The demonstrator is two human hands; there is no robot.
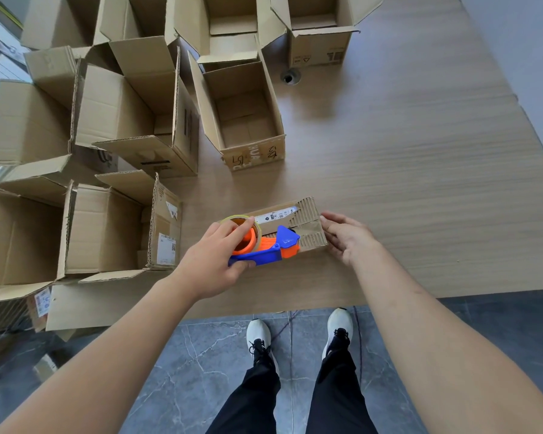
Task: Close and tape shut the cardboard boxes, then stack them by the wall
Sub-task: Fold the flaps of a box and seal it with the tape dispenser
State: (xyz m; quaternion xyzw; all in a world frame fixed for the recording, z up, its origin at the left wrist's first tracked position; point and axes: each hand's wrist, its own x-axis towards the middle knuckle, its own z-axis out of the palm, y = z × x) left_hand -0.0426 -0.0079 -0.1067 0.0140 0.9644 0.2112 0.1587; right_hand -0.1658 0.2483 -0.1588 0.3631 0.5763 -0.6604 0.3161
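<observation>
**On the wooden table, one box under the dispenser**

Across the wooden table (pixel 405 151) we have the open cardboard boxes (pixel 132 120) massed at the left and far side, flaps up, so the bare near part is free for work. We count roughly nine of them, though the overlapping flaps make it unsure; none looks taped yet. At the near edge lies the single small closed box (pixel 308 230), the one we are sealing. Our one tape dispenser (pixel 264 245), blue and orange, rests on its lid. Our left hand (pixel 213 261) grips the dispenser's handle, fingers curled round it and over the roll. Our right hand (pixel 345 236) is flat-fingered against the box's right end, probably bracing it against the pull.
</observation>
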